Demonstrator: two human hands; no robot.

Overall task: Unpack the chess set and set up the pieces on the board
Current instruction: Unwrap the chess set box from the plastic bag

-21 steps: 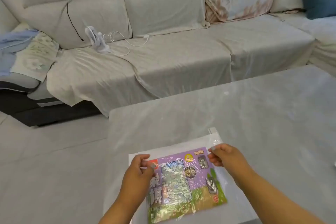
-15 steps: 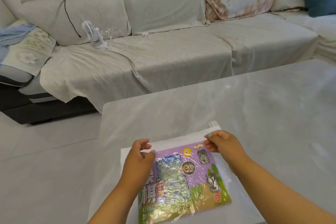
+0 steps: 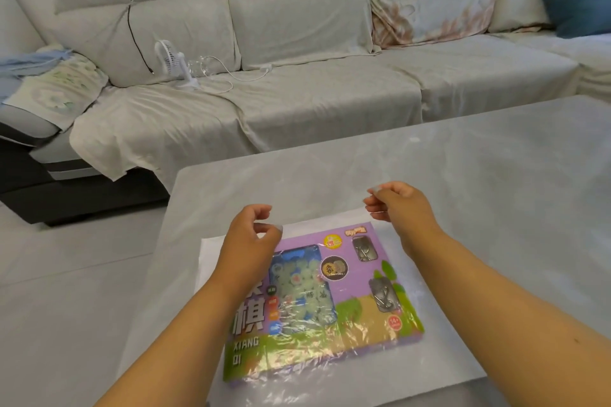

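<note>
Head view: my left hand point(image 3: 246, 243) and right hand point(image 3: 401, 205) each pinched the thin, slippery plastic bag point(image 3: 439, 353) mouth; the xiangqi box point(image 3: 357, 311) inside looked stiff and light.

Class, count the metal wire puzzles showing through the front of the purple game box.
2. One metal wire puzzle sits near the purple game box's top right corner; the other lies below it by the right edge. Others may be hidden inside.

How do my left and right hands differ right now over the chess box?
The left hand sits lower and nearer, partly covering the purple chess box's top-left corner; the right hand is raised farther back, past the box's top edge. Both have curled fingers, seemingly pinching the clear plastic bag.
</note>
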